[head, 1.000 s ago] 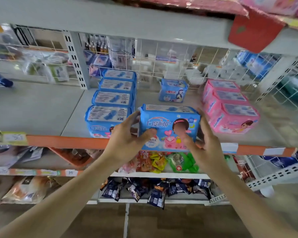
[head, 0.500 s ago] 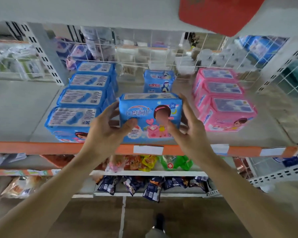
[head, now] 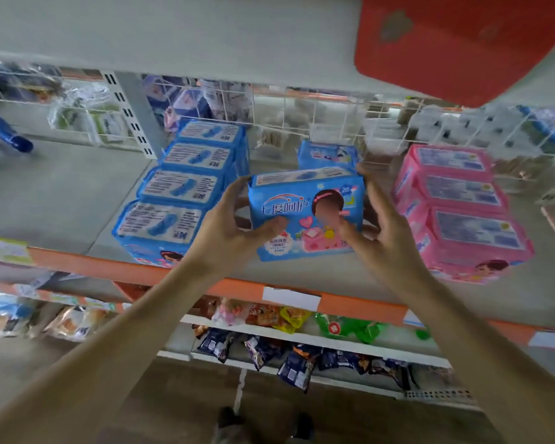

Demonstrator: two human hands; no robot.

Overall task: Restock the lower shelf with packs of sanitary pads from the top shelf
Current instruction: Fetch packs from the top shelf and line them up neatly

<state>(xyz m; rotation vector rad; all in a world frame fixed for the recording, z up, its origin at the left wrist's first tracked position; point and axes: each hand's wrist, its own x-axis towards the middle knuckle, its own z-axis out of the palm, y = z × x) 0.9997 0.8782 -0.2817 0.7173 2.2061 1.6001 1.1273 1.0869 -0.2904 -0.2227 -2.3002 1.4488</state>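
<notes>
A blue pack of sanitary pads (head: 305,203) stands upright on the grey shelf (head: 350,277), a little behind its orange front edge. My left hand (head: 234,232) grips its left end, thumb on the front face. My right hand (head: 382,229) grips its right end the same way. Behind it stands another blue pack (head: 327,153). A row of several blue packs (head: 186,184) lies to the left, and a row of pink packs (head: 458,200) lies to the right.
A red sign (head: 455,43) hangs from the upper shelf at top right. A white wire grid (head: 302,123) backs the shelf. Snack bags (head: 285,318) fill the shelves below. The left part of the grey shelf (head: 61,193) is bare.
Both hands have pushed the blue pack from the shelf's front edge further back onto the shelf. The view has tilted down, so the shelf sits lower in frame.
</notes>
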